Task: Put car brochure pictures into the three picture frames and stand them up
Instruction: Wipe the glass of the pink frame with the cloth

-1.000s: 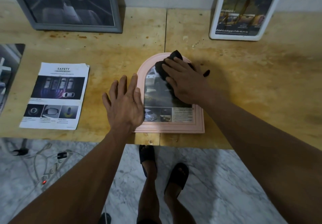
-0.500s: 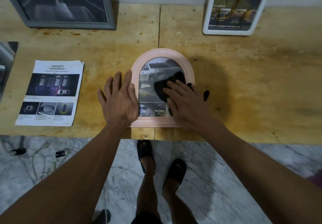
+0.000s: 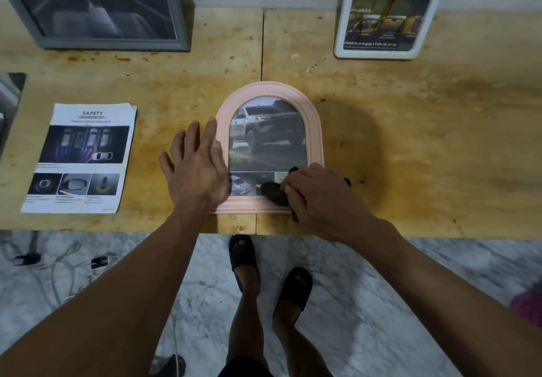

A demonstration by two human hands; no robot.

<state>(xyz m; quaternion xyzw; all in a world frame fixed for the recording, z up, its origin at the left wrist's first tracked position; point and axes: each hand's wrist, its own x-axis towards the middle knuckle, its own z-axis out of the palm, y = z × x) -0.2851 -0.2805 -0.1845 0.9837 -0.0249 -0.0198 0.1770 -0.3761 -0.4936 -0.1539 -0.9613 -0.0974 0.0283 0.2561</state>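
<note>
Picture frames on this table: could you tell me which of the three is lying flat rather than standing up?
The pink arched frame at the table's front edge, between both hands, lies flat. The grey frame and the white frame stand at the back by the wall.

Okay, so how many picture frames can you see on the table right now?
3. A grey rectangular frame stands at the back left, a white rounded frame stands at the back right, and a pink arched frame lies flat near the front edge.
</note>
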